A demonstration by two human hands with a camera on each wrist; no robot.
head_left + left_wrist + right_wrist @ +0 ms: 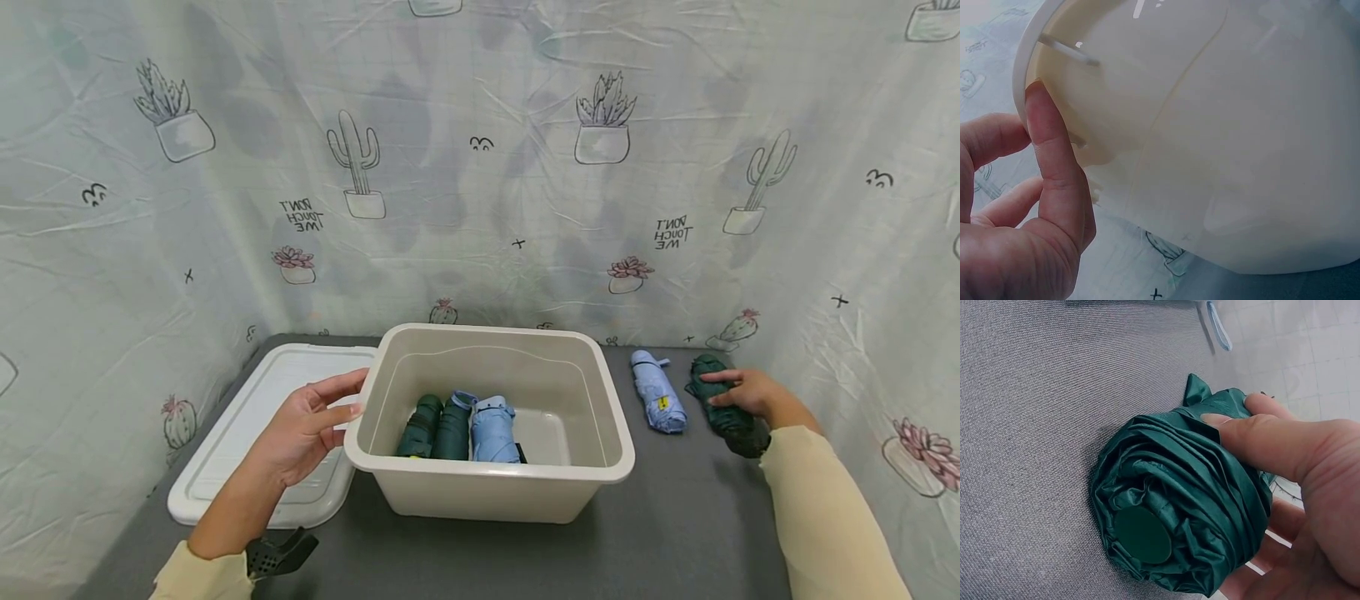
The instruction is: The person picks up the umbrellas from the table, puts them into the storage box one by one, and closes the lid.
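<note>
My right hand (750, 396) grips a dark green folded umbrella (1179, 500) lying on the grey table, thumb on one side and fingers round the other. Its round end faces the right wrist camera. Beside it lies a light blue folded umbrella (658, 393) with a yellow tag. At the left rim of a cream plastic storage bin (487, 494), my left hand (307, 425) pinches the lip between thumb and index finger. Inside the bin, two dark green folded umbrellas (452, 429) and a light blue one (493, 429) stand side by side, their lower parts hidden by the front wall.
A white lid (217, 467) lies flat on the table left of the bin, partly under my left forearm. The grey tabletop (675, 517) extends in front. A curtain (480, 192) printed with cactus drawings hangs behind and at both sides.
</note>
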